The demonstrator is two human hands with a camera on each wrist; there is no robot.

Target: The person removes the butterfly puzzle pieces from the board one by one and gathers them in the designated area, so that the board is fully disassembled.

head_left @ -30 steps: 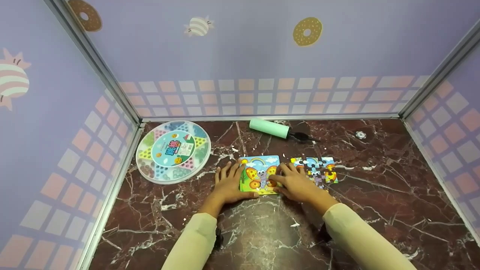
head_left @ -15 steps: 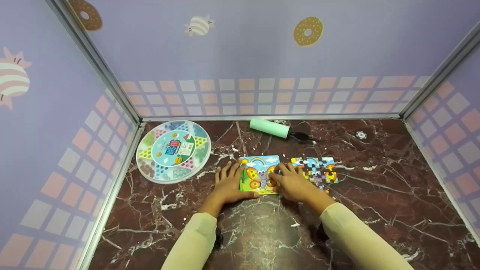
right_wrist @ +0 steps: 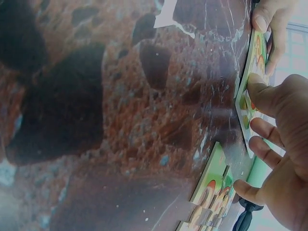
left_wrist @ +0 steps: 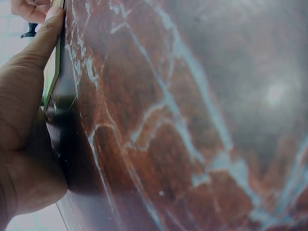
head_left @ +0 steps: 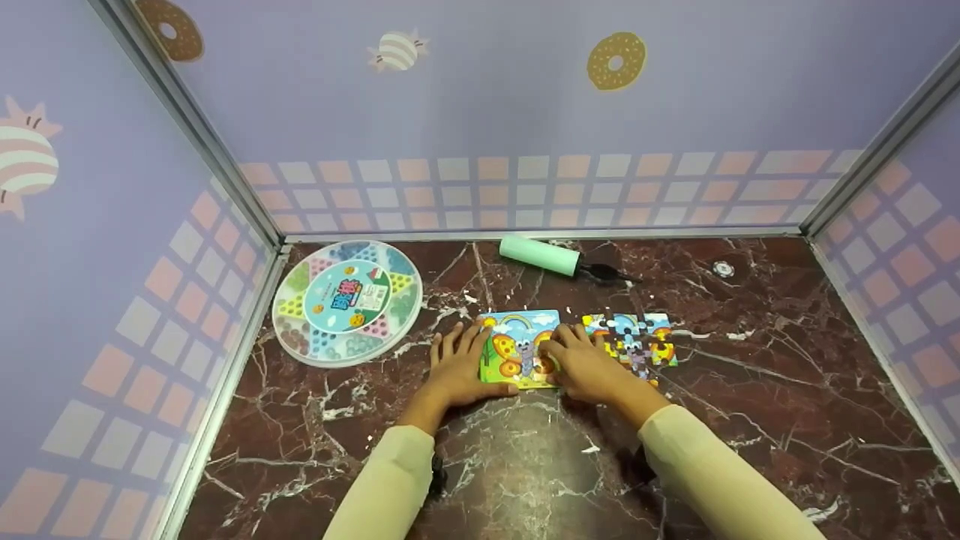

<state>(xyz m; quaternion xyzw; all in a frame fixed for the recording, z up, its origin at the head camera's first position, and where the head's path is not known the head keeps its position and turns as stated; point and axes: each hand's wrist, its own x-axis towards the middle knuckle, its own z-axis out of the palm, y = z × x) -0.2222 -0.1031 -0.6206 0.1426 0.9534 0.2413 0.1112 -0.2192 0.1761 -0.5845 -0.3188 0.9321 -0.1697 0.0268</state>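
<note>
A butterfly puzzle board (head_left: 517, 346) lies flat on the marble table (head_left: 525, 465). My left hand (head_left: 456, 365) rests flat at the board's left edge, fingers straight, thumb along its near edge (left_wrist: 53, 72). My right hand (head_left: 586, 369) lies over the board's right side, fingers spread on the picture and thumb (right_wrist: 262, 94) pressed to the near corner. Just right of it sits a second puzzle (head_left: 636, 340) of joined pieces, also seen as the coloured slab (right_wrist: 211, 185) in the right wrist view.
A round Chinese checkers box (head_left: 347, 300) sits at the back left. A mint-green cylinder (head_left: 540, 255) with a black nozzle (head_left: 604, 273) lies near the back wall, and a small white disc (head_left: 722, 268) at the back right. Patterned walls enclose three sides.
My right hand has edged very slightly left over the board. The left hand and the board have stayed where they were.
</note>
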